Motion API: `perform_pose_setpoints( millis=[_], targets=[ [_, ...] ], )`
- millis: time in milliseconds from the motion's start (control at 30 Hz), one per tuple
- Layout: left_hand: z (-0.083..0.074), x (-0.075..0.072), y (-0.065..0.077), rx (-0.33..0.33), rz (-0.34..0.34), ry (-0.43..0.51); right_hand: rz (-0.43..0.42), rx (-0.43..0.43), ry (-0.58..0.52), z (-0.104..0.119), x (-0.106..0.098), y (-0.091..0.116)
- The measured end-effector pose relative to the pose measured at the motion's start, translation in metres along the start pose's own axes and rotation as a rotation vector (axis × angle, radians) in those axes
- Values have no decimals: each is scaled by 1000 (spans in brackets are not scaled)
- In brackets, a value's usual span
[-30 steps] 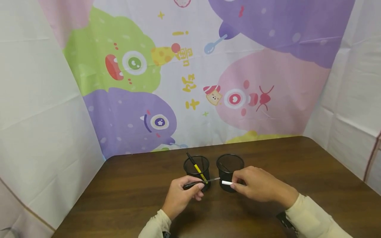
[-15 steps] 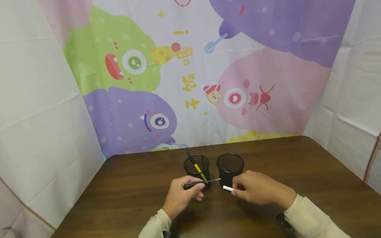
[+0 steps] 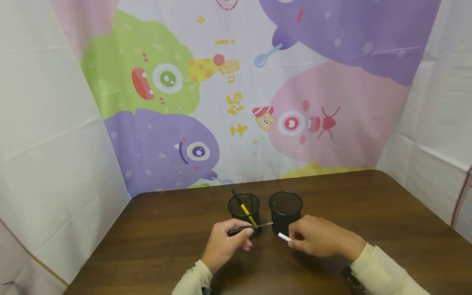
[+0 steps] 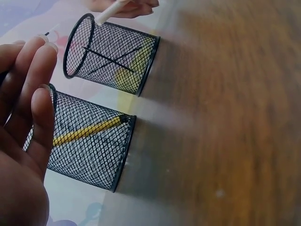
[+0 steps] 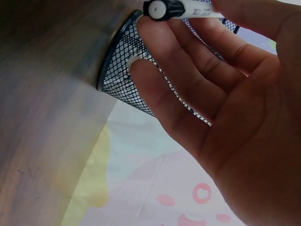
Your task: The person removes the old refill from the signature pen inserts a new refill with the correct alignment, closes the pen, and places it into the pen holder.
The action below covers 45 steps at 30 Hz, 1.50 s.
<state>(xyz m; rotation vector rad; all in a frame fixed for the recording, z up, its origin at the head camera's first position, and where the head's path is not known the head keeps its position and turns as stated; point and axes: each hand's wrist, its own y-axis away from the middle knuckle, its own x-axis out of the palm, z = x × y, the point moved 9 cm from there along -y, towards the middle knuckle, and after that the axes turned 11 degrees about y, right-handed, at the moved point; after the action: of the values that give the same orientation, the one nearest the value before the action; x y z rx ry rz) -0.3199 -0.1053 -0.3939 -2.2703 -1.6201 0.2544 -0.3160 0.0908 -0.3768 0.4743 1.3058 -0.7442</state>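
In the head view, my left hand [image 3: 226, 243] pinches a slim black stick [image 3: 237, 230] with a thin grey tip pointing right; its exact kind is unclear. My right hand [image 3: 321, 237] holds a white pen [image 3: 284, 237] between thumb and fingers, its white end tilted up toward the left. The right wrist view shows that pen's barrel [image 5: 200, 9] with print on it and a black part near one end. Just beyond the hands stand two black mesh pen cups. A yellow-and-black pen [image 3: 244, 208] leans in the left cup [image 3: 236, 213]; thin dark sticks cross inside the right cup [image 4: 108, 61].
Both cups stand on a dark brown wooden table [image 3: 155, 237]. A printed cartoon cloth [image 3: 239, 155] hangs behind its far edge, and white cloth walls [image 3: 48, 123] rise at either side.
My right hand has come slightly down and toward me. The white pen in it has turned from nearly level to slanted. My left hand and its stick stay almost still.
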Motion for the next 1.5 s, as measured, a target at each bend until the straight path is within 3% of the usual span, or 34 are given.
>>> perform_pose_setpoints(
  millis=[567,900,1500],
  targets=[
    [-3,0,-5,2,14,-11,54,-32,-33,-1,10,-1],
    [-1,-1,-4,-5,16,-9,56,-3,45,-1,13,-5],
    [2,3,1,-19,6,-7,37,-34,106,2,20,1]
  ],
)
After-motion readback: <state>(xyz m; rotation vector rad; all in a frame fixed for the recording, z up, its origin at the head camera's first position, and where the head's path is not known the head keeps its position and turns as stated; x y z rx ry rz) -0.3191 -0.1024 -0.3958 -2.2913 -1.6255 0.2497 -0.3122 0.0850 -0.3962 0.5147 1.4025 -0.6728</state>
